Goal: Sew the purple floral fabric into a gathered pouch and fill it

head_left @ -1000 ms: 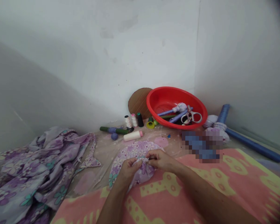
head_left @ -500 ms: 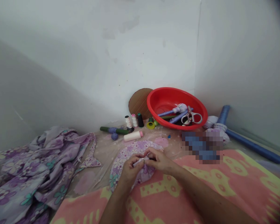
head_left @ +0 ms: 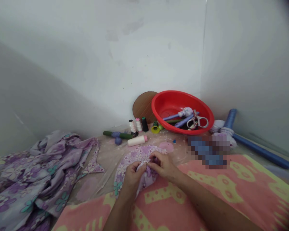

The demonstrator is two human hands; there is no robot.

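The left hand (head_left: 132, 175) and right hand (head_left: 162, 166) are both curled closed, their fingers pinching a gathered fold of a round piece of purple-and-white floral cloth (head_left: 135, 156) between them. The cloth lies partly on a pink-and-yellow towel (head_left: 163, 205) at the near edge and partly on a patterned plastic sheet (head_left: 110, 160). Just beyond the hands, on that sheet, lies a white thread cone with a pink tip (head_left: 136, 140), and behind it stand three more thread spools (head_left: 138, 124) in a row. Further back on the right, a red plastic basin (head_left: 178, 91) tilts against the wall, holding scissors (head_left: 197, 122) and bound purple cloth bundles. A round wooden board (head_left: 142, 106) leans beside it. To the far right lies a long blue tube (head_left: 262, 150), and a pixelated patch hides what sits near the towel's far edge. A heap of matching floral fabric (head_left: 38, 173) lies to the left.
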